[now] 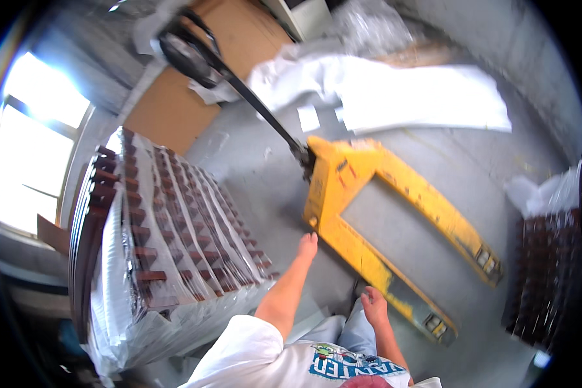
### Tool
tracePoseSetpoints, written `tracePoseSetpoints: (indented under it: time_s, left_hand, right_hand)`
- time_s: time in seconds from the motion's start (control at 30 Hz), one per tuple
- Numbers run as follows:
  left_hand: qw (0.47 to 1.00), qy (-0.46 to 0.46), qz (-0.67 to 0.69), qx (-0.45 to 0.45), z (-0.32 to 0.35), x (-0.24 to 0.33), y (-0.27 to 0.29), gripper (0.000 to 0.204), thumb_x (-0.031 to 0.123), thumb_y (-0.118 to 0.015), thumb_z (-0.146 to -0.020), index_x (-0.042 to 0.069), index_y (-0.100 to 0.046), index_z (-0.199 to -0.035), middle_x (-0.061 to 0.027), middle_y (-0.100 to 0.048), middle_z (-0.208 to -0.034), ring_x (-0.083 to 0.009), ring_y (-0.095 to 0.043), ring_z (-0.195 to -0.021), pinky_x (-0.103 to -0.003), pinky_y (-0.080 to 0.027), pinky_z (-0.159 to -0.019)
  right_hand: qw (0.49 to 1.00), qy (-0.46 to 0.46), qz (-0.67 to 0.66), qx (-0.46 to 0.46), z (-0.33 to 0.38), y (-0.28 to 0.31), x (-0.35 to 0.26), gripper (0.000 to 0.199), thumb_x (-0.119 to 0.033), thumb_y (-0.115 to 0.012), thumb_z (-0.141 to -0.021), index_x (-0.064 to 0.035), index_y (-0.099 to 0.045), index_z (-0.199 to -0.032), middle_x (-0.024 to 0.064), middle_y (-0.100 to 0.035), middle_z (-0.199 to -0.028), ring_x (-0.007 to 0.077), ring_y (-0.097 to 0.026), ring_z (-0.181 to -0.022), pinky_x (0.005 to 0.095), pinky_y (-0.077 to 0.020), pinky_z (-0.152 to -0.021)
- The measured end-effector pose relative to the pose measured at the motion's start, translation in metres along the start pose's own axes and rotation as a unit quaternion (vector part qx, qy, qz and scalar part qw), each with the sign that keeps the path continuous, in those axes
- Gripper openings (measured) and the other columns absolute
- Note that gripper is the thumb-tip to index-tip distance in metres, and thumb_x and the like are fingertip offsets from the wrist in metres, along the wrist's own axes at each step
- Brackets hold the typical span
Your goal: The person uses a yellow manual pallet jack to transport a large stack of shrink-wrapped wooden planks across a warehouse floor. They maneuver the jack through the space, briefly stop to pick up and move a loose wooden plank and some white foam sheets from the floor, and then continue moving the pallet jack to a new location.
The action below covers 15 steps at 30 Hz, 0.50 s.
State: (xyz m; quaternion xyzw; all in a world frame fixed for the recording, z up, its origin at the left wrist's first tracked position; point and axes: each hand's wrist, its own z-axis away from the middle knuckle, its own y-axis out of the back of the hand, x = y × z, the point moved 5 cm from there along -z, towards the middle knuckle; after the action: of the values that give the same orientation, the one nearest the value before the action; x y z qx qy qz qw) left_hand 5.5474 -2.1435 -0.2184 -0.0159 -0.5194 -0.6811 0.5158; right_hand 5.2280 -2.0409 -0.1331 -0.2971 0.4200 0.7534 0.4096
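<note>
A yellow pallet jack (330, 184) stands on the grey floor in front of me, its black handle (255, 97) slanting up to the far left. Its two forks reach toward the near right. My left hand (309, 244) is stretched forward at the near corner of the jack's body. Whether it touches the metal, I cannot tell, and its fingers are small and blurred. Lower down, my right hand (373, 302) hangs beside the nearer fork (394, 284), its fingers loosely apart and nothing in them.
On the left rises a tall stack of dark brown slatted pieces (174, 226) in clear wrap. A similar wrapped stack (540, 271) stands at the right. White sheeting (420, 97) and crumpled plastic (372, 26) lie at the back, near cardboard (168, 119). A window (35, 161) is far left.
</note>
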Motion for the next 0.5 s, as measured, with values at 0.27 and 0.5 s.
tracePoseSetpoints:
  time_s: [0.27,0.5]
  left_hand:
    - [0.639,-0.123,0.650,0.392,-0.080,0.239,0.273,0.025,0.022,-0.047,-0.094,0.000,-0.052,-0.084,-0.0034,-0.048,-0.075,-0.0148,-0.043,-0.068,-0.032,-0.040,-0.061]
    - [0.595,-0.452,0.574,0.334,-0.096,0.389,0.548,0.057,-0.008,-0.048,-0.079,0.002,-0.047,-0.135,-0.0169,-0.041,-0.144,-0.0262,-0.034,-0.137,-0.033,-0.026,-0.111]
  right_hand:
    - [0.922,0.381,0.049,0.049,-0.077,0.116,-0.386,0.031,-0.007,-0.061,-0.087,0.0015,-0.054,-0.116,0.0177,-0.064,-0.106,0.0300,-0.065,-0.097,0.0358,-0.0508,-0.082]
    - [0.782,0.618,0.067,0.057,-0.073,0.023,-0.703,0.081,-0.029,-0.073,-0.082,0.0059,-0.028,-0.139,0.0285,-0.044,-0.135,0.0401,-0.045,-0.124,0.0410,-0.0391,-0.102]
